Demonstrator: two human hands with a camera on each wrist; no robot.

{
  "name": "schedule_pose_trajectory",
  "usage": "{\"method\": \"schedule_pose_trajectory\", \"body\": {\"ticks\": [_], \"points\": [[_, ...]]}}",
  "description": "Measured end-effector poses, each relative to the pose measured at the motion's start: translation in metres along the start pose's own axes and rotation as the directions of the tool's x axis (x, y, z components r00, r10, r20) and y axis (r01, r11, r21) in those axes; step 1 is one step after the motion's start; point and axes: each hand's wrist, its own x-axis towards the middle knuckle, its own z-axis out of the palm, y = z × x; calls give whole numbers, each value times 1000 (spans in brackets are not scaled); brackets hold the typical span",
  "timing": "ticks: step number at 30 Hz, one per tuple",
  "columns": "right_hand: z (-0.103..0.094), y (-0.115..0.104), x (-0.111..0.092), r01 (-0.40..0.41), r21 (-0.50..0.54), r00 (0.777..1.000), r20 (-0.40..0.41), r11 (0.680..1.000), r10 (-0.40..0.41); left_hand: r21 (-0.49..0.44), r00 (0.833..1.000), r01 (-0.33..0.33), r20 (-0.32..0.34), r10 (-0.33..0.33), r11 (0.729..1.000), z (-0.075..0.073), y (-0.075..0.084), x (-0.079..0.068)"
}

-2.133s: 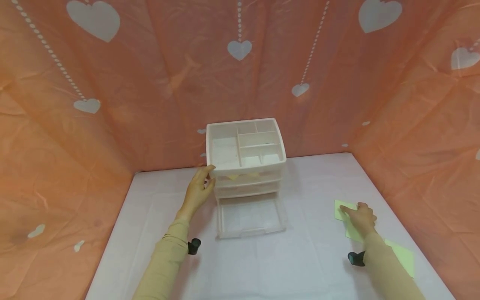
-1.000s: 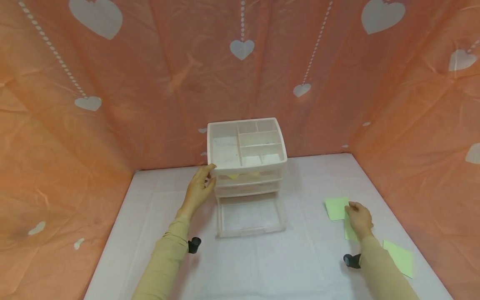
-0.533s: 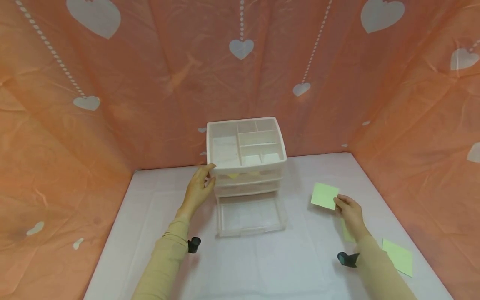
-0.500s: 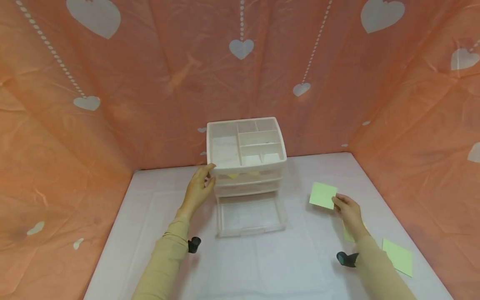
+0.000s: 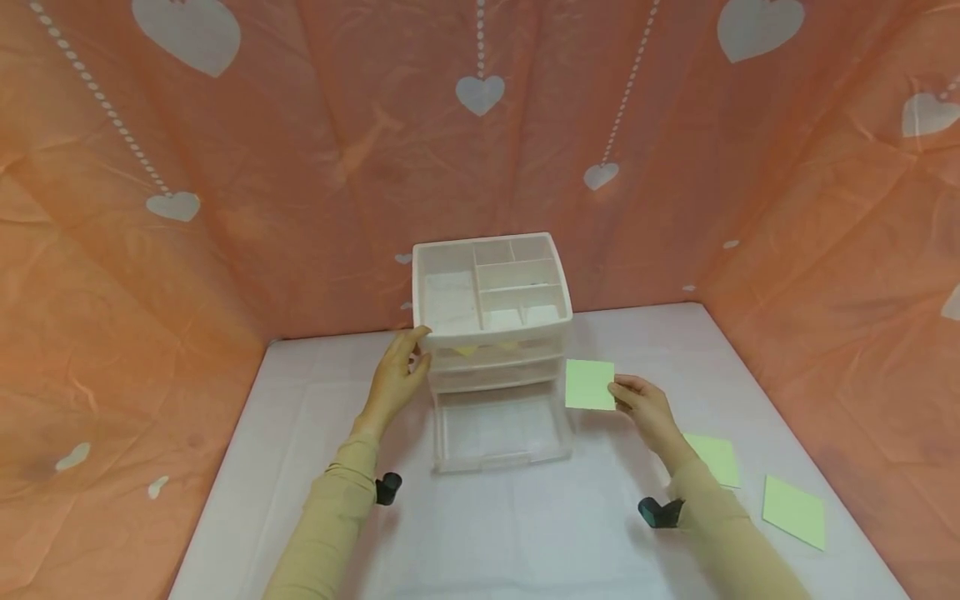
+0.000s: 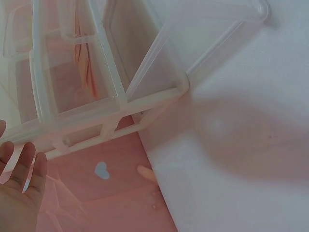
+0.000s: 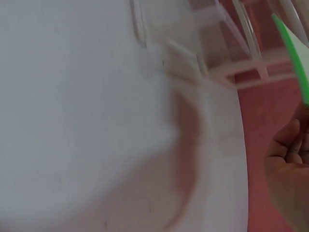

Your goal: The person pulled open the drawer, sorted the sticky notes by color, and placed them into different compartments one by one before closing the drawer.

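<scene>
A white plastic drawer organizer stands near the back wall, its clear bottom drawer pulled out. My left hand rests against the front left corner of the top. In the left wrist view, loosely extended fingers lie along the side frame. Between thumb and fingers, my right hand pinches a light green sticky note pad by its right edge, held up beside the organizer's right side. The right wrist view catches the pad nearly edge-on, with part of the hand cut off.
Two more green sticky note pads lie on the white tabletop at right, one partly behind the right forearm, the other near the edge. Something yellow shows in the top drawer. Orange heart-patterned cloth encloses the back and sides.
My right hand picked up the green pad from the table and carried it left, toward the organizer. My left hand stayed at the corner, and the drawer has not moved.
</scene>
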Motion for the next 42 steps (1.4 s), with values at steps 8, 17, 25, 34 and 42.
{"method": "schedule_pose_trajectory", "body": {"ticks": [8, 17, 25, 34, 42], "points": [[52, -6, 0, 77, -206, 996, 69, 975, -64, -2, 1000, 5, 2, -5, 1000, 0, 1, 0], [110, 0, 7, 164, -381, 977, 191, 910, -96, -3, 1000, 20, 11, -20, 1000, 0, 2, 1], [141, 13, 15, 184, -420, 966, 242, 889, -86, -2, 999, 41, 26, -41, 999, -2, 5, 1], [158, 19, 17, 242, -585, 961, 257, 774, -106, -8, 999, 42, 15, -42, 999, -1, 3, 1], [163, 22, 18, 296, -718, 949, 296, 630, -109, -5, 999, 43, 26, -43, 999, 0, 2, 1]]}}
